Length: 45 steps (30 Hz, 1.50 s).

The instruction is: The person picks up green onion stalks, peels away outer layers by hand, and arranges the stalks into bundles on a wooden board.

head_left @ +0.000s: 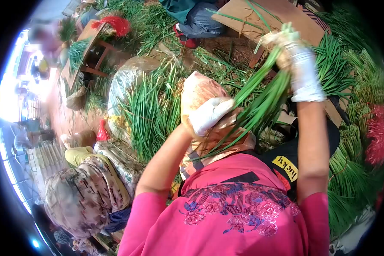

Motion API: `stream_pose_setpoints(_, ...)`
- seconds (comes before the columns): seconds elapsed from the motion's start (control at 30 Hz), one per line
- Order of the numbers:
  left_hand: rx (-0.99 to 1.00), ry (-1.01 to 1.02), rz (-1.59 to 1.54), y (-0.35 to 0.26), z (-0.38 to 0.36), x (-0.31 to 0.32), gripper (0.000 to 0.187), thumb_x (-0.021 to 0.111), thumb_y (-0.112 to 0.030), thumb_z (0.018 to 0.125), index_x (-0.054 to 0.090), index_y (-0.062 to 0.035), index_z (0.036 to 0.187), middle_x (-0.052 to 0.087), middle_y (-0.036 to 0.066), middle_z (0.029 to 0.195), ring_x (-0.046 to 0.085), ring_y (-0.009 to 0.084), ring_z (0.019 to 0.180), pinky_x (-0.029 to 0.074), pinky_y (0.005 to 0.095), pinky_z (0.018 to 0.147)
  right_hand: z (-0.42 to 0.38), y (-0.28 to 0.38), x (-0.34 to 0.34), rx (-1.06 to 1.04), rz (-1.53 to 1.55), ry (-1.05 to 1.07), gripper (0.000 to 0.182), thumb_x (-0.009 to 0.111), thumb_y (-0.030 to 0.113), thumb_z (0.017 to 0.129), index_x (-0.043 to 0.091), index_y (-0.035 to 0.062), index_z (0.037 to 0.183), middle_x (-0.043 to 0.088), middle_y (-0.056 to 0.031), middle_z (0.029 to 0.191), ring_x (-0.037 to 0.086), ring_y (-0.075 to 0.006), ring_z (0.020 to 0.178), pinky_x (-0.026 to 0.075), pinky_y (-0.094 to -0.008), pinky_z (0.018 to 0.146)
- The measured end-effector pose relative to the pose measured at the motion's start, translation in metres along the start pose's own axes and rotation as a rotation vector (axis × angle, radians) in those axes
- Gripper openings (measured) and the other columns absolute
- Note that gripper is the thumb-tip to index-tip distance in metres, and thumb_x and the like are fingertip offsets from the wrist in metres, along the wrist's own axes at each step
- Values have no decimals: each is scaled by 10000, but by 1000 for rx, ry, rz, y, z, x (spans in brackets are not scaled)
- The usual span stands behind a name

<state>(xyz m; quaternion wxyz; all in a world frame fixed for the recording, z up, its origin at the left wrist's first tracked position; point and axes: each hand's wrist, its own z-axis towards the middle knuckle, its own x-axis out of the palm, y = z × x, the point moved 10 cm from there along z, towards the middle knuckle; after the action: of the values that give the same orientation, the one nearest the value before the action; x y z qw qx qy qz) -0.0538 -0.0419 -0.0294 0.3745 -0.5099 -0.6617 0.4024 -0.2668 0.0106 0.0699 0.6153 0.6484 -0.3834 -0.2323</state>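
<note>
A bunch of green stalks (272,96) is clasped near its pale end by the fingers of the right hand (291,59); its long axis is slanted toward the left hand (211,114), whose fingers are curled, any pinch there indiscernible.

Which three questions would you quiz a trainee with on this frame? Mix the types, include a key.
1. Multiple choice: which hand holds the green bunch near its pale ends? A, left; B, right; C, neither.
2. True or false: the left hand is bare.
3. Fill the gap: the yellow patch near the wearer's waist bears the word "____".

Key:
1. B: the right hand has its grip there, with the pale ends sticking out above it.
2. False: the left hand is gloved in white.
3. lucky.
</note>
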Motion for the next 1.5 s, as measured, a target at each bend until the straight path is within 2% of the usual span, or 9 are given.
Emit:
stream_pose_setpoints(0.2, -474, -417, 188, 104, -92, -135, 266, 486, -188, 923, 644, -9, 1039, 622, 8, 707, 535, 96, 623, 462, 234, 590, 31, 140, -135, -499, 40, -149, 380, 574, 330, 911, 630, 58, 1171, 311, 118, 583, 272, -8, 493, 259, -165, 488)
stream_pose_setpoints(0.23, -316, -487, 94, 84, -95, -146, 243, 540, -246, 935, 618, -21, 981, 587, -7, 691, 500, 58, 558, 422, 211, 500, 28, 144, -129, -508, -11, -161, 368, 571, 317, 913, 634, 59, 1168, 308, 117, 593, 273, -5, 500, 254, -169, 488)
stream_pose_setpoints(0.43, 441, -440, 251, -106, -37, -98, 317, 570, -114, 903, 556, 25, 1187, 613, 117, 1173, 552, 165, 1116, 390, 290, 1000, 31, 101, -73, -344, -162, 17, 190, 678, 248, 834, 664, 85, 931, 540, 69, 731, 504, -12, 660, 355, -166, 553)
stream_pose_setpoints(0.57, 671, -214, 464, -188, 10, -27, 319, 569, -89, 900, 560, 29, 1196, 621, 80, 1150, 559, 123, 1046, 431, 275, 935, 5, 85, -13, -203, -123, 228, 176, 650, 189, 837, 660, 54, 951, 597, 39, 795, 535, -32, 689, 394, -187, 605)
stream_pose_setpoints(0.77, 406, 327, -137, -177, 44, 33, 346, 639, -74, 854, 587, 7, 1187, 653, 65, 1082, 599, 118, 979, 463, 274, 890, -19, 71, 9, -112, 19, 388, 235, 617, 179, 848, 655, 16, 1013, 651, -6, 877, 590, -80, 724, 467, -218, 651)
stream_pose_setpoints(1.07, 135, 32, 443, -83, 34, -28, 163, 652, -186, 861, 655, -26, 831, 638, 18, 745, 546, 76, 677, 463, 258, 635, -19, 171, -58, -539, -90, 58, 360, 650, 382, 842, 631, 56, 992, 581, -10, 861, 548, -72, 679, 461, -212, 543)
stream_pose_setpoints(1.17, -19, -199, 878, -28, 22, -93, 253, 670, -236, 814, 675, 4, 895, 662, 86, 744, 567, 135, 650, 477, 312, 632, -17, 271, -77, -601, -169, 129, 334, 656, 367, 822, 620, 114, 1036, 625, -60, 900, 593, -183, 842, 449, -447, 733)
stream_pose_setpoints(1.27, -249, -325, 407, 28, 9, -148, 184, 646, -134, 846, 651, 1, 970, 630, 28, 762, 580, 99, 669, 484, 257, 619, -31, 337, -75, -740, -439, 113, 390, 695, 383, 781, 598, 135, 1066, 639, -86, 872, 618, -229, 937, 442, -590, 878)
stream_pose_setpoints(1.5, -14, -439, 565, -11, 61, -188, 286, 638, -117, 859, 616, -28, 1130, 657, 36, 1014, 602, 99, 889, 479, 242, 819, 8, 316, -63, -1443, -1076, 52, 177, 623, 215, 847, 659, 88, 963, 638, -37, 846, 618, -170, 723, 508, -293, 630)
